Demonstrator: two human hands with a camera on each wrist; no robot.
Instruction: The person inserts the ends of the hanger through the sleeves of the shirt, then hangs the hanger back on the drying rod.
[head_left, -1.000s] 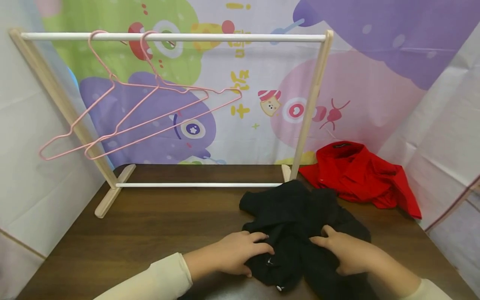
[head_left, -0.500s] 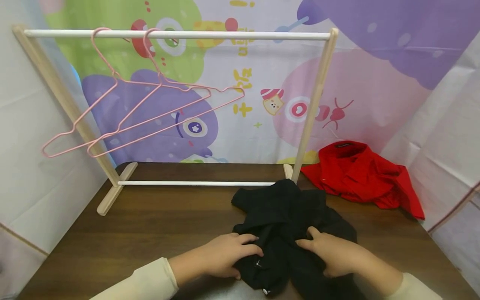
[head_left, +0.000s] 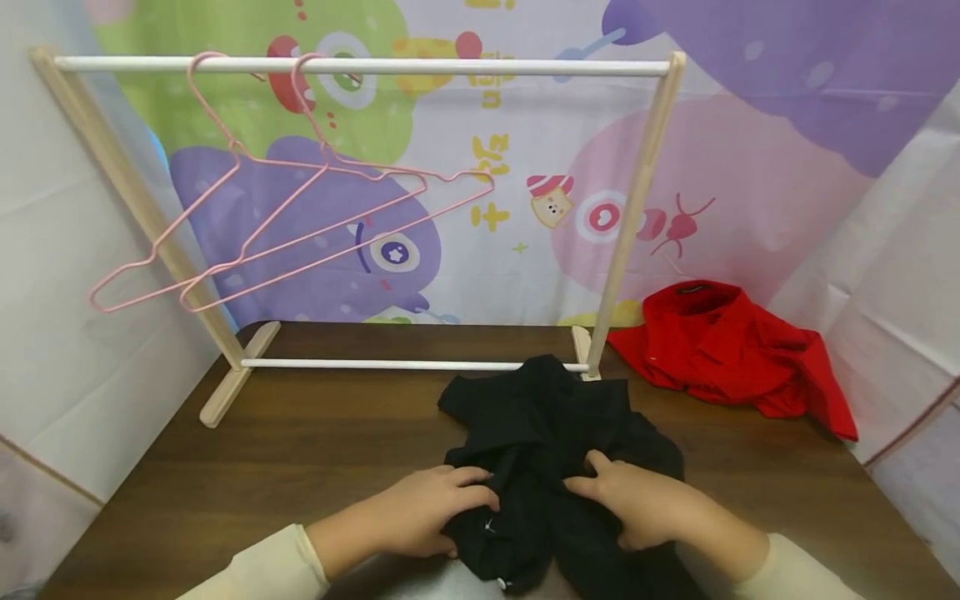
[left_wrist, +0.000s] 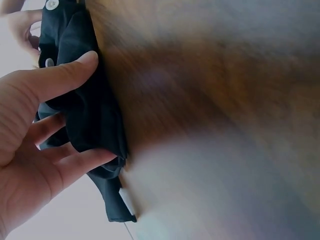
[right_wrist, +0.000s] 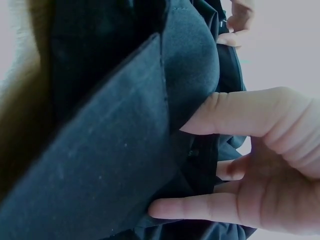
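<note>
A crumpled black shirt (head_left: 525, 433) with white buttons lies on the brown table. My left hand (head_left: 420, 510) grips its left side; the left wrist view has the thumb (left_wrist: 65, 77) over the cloth and fingers around its edge. On the shirt's right side, my right hand (head_left: 645, 504) holds a fold. Seen from the right wrist, the thumb (right_wrist: 235, 112) presses into the cloth (right_wrist: 115, 145) and the fingers spread below it. Some fingertips are hidden in the folds.
Behind the shirt stands a wooden rack (head_left: 637, 200) with a white top rail (head_left: 465, 65). Two pink hangers (head_left: 300, 171) hang on the rail's left part. A red garment (head_left: 727, 350) lies at the back right.
Both hands and the black shirt have moved left across the table. The head view has shifted slightly. The hangers and red garment stay where they were.
</note>
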